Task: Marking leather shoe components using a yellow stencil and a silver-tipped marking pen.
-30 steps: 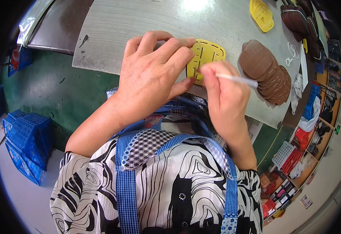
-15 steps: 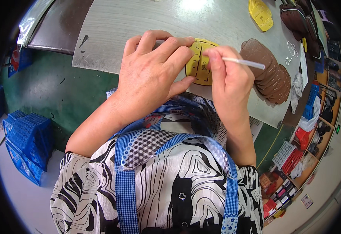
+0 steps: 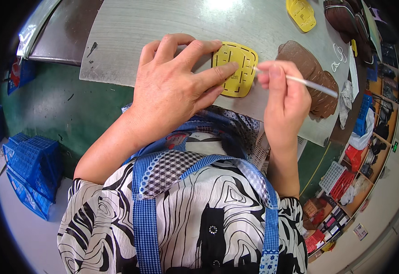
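Observation:
A yellow slotted template (image 3: 234, 84) lies near the front edge of the grey work board. My left hand (image 3: 174, 77) rests over its left side, fingers spread and the index fingertip pressing on its face. My right hand (image 3: 285, 93) pinches a thin whitish pen, like a bare refill (image 3: 315, 86), between thumb and fingers. The pen's tip points at the template's right edge; whether it touches cannot be made out. Brown cut pieces (image 3: 299, 57) lie fanned in an overlapping stack just beyond my right hand. Whatever lies under the template is hidden.
Another yellow template (image 3: 301, 16) lies at the far right, beside bundled dark brown pieces (image 3: 341, 18). White string loops (image 3: 339, 57) and a crumpled whitish scrap (image 3: 346, 102) are at the board's right. Blue crates (image 3: 33, 169) stand on the floor at left; loaded shelves (image 3: 368, 182) line the right.
My right hand has moved right, drawing the pen from the template's middle to its right edge. The template has turned a little and shows more, with my left index finger stretched further across it.

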Demonstrator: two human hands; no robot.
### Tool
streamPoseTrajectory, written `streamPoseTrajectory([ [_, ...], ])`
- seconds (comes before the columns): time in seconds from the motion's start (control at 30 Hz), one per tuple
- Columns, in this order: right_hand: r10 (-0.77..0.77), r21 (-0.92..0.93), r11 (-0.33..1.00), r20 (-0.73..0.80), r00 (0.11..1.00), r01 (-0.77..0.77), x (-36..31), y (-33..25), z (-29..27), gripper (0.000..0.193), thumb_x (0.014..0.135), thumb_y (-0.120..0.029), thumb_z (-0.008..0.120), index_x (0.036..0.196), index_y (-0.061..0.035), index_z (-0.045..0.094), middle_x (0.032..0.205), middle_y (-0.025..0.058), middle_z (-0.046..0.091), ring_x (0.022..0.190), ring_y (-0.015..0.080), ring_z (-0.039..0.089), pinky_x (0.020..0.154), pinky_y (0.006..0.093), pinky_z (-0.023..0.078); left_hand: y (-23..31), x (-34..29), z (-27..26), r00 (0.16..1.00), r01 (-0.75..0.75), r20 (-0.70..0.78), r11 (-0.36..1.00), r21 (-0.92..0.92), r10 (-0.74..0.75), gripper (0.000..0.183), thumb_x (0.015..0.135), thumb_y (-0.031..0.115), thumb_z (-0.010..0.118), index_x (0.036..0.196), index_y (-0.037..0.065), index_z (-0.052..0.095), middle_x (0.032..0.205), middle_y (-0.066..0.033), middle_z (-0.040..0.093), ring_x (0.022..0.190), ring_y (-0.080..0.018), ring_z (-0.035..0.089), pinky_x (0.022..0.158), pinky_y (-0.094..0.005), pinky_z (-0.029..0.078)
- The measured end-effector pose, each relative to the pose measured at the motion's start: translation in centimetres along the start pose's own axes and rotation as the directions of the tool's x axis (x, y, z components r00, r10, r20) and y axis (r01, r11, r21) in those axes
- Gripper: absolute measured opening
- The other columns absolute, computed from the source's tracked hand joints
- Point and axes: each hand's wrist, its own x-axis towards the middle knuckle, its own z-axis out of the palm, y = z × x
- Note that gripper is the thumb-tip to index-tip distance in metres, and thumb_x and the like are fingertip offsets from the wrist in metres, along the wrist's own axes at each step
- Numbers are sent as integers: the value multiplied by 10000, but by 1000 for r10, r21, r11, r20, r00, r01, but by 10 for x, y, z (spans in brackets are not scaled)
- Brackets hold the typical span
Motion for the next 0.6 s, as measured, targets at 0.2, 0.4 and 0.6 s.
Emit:
streamPoseTrajectory([
  [0.2, -104, -103, 989, 0, 995, 103, 10, 5, 8, 204, 1055, -154, 586, 949, 4, 658, 838, 140, 658, 697, 301, 643, 648, 387, 496, 1, 2, 1, 1000, -4, -2, 1000, -9, 4, 395, 845, 311, 768, 1235, 369, 752, 1363, 71, 614, 1208, -243, 527, 999, -420, 413],
  [0.4, -22, -180, 982, 171, 985, 53, -32, -22, -2, 151, 1019, -141, 617, 926, -24, 640, 780, 130, 598, 700, 342, 598, 650, 437, 473, 2, 0, 2, 1000, 2, 4, 1000, -4, -2, 389, 849, 316, 770, 1234, 368, 752, 1362, 73, 613, 1209, -242, 526, 995, -415, 415],
  [0.6, 62, -3, 998, 152, 986, -63, -25, -16, -6, 159, 1032, -126, 602, 944, -12, 669, 794, 115, 629, 698, 270, 628, 644, 377, 486, 0, 0, 0, 1000, 1, 11, 1000, -10, -1, 386, 852, 312, 769, 1235, 361, 752, 1368, 69, 606, 1208, -246, 525, 996, -416, 414],
])
